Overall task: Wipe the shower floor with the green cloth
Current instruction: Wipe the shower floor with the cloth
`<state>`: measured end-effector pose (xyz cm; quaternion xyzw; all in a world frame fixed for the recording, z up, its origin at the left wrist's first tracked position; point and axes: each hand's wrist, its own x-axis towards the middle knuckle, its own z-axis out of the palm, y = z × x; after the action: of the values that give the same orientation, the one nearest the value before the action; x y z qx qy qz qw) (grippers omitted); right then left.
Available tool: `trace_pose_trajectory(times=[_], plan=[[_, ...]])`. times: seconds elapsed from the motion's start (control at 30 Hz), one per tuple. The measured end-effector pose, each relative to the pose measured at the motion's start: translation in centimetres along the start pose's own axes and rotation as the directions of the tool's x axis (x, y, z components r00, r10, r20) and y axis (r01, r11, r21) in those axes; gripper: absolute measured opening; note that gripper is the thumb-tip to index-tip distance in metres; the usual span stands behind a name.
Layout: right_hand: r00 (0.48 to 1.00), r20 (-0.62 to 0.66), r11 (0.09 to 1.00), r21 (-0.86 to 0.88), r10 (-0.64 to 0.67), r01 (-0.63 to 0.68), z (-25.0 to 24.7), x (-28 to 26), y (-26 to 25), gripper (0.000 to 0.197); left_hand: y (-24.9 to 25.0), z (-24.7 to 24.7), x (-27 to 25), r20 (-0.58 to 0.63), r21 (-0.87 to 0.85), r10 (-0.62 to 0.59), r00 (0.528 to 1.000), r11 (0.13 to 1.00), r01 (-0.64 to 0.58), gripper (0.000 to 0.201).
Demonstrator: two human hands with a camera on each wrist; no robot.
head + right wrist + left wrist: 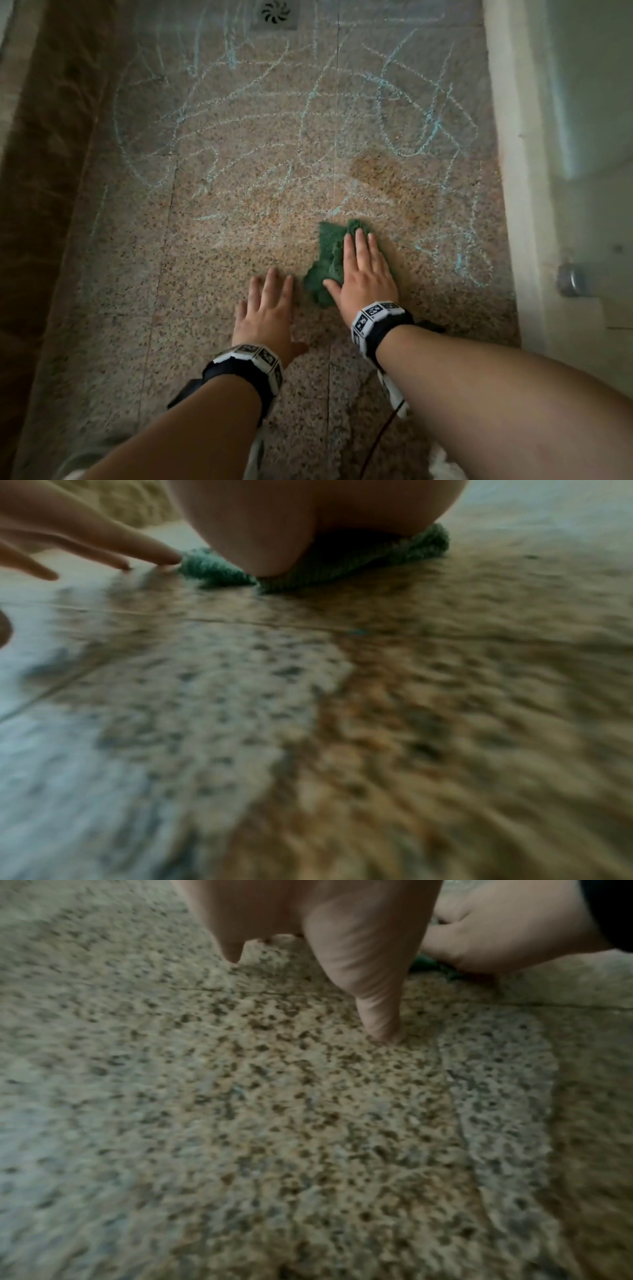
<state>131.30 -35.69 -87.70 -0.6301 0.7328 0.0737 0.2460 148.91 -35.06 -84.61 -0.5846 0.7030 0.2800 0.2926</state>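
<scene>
Green cloth (330, 263): bunched on the shower floor (205, 222), long axis running toward the drain (275, 13). Right hand (364, 274): flat on the cloth, fingers straight, pressing. Left hand (267, 311): just beside the cloth, away from the drain, fingers spread on bare floor. Chalk scribbles (308, 113): between cloth and drain; likely next stroke forward.

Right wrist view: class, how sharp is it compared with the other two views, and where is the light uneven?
Right wrist view: heavily blurred; only the green cloth under the right hand reads. Left wrist view: soft, speckled shower floor legible. Head view: sharpest; dim corners, blue scribbles and drain clear.
</scene>
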Motion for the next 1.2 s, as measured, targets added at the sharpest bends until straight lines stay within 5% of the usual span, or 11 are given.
trace_pose_trajectory(times=[0.1,0.23,0.4,0.5,0.63,0.83,1.03,1.2], plan=[[0.97,-0.061,0.971,0.059,0.237,-0.233,-0.1,-0.5,3.6,0.085,2.4,0.4,0.5,0.012,-0.002,-0.022,1.0,1.0,0.022,0.126],[0.828,-0.097,0.832,0.131,0.553,-0.54,0.2,-1.8,7.0,0.084,2.2,0.9,1.0,0.012,-0.015,-0.007,1.0,1.0,0.008,0.124],[0.74,-0.085,0.734,0.248,0.667,-0.633,0.7,-1.0,4.1,0.079,1.8,1.0,1.4,0.0,0.004,0.016,1.0,1.0,-0.016,0.125],[0.807,-0.077,0.797,0.238,0.585,-0.555,1.5,-1.5,0.5,0.08,2.0,1.0,1.4,0.017,0.008,0.014,1.0,1.0,-0.014,0.122],[0.971,-0.116,0.972,0.136,0.209,-0.193,4.1,-2.9,-3.3,0.083,2.0,1.1,1.5,-0.02,-0.015,0.025,0.999,1.0,-0.026,0.122],[0.998,-0.055,0.999,0.032,-0.014,0.015,3.5,-2.9,-1.3,0.081,1.9,1.4,1.7,-0.035,-0.003,0.013,0.999,1.0,-0.013,0.125],[0.975,-0.081,0.978,0.059,0.206,-0.201,2.1,-2.7,1.4,0.077,1.7,1.2,1.5,-0.021,0.019,0.031,0.999,0.999,-0.031,0.128],[0.836,-0.096,0.838,0.151,0.54,-0.523,0.7,-3.2,6.5,0.074,2.0,0.7,1.3,-0.007,-0.011,0.024,1.0,1.0,-0.024,0.123]])
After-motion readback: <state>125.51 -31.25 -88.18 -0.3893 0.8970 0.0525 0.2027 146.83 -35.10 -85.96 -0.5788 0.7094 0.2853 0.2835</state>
